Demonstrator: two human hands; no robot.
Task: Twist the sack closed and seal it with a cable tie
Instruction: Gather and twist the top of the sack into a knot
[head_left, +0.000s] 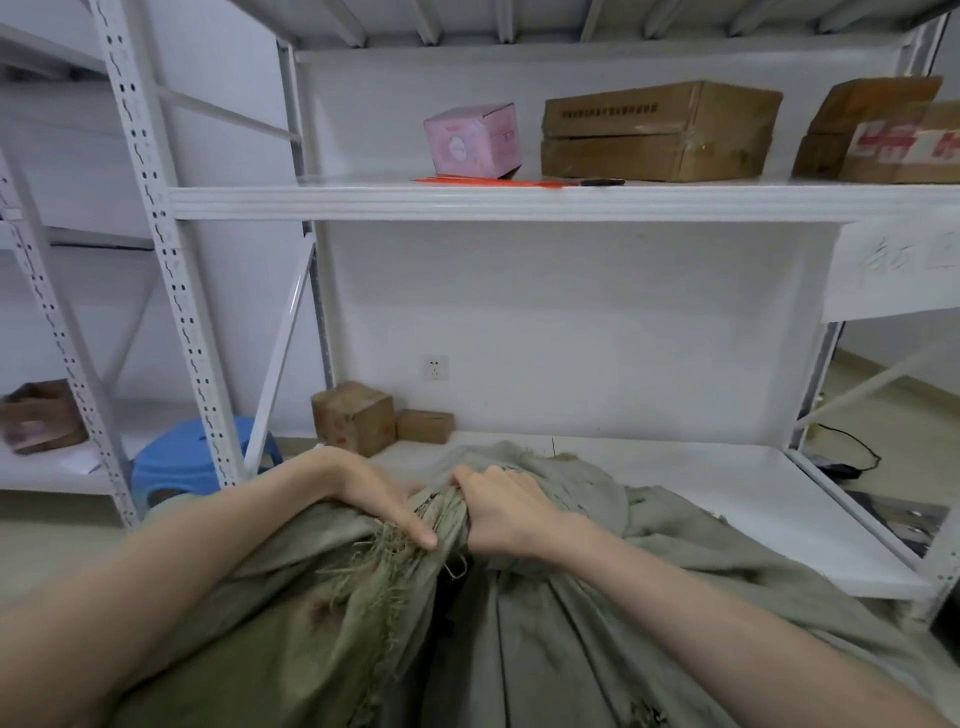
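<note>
Olive-grey woven sack (545, 623): one, standing before rack, loose mouth draped onto lower shelf (727, 493). Left hand (374, 499): fingers wrapped round gathered neck, thumb laid along frayed edge. Right hand (504, 512): tight fist on same neck, just beside left hand. Orange cable ties (488, 181): on middle shelf, well apart from hands, count unreadable. Pink box (472, 137): one. Small cartons (353, 415), lower shelf rear: two.
</note>
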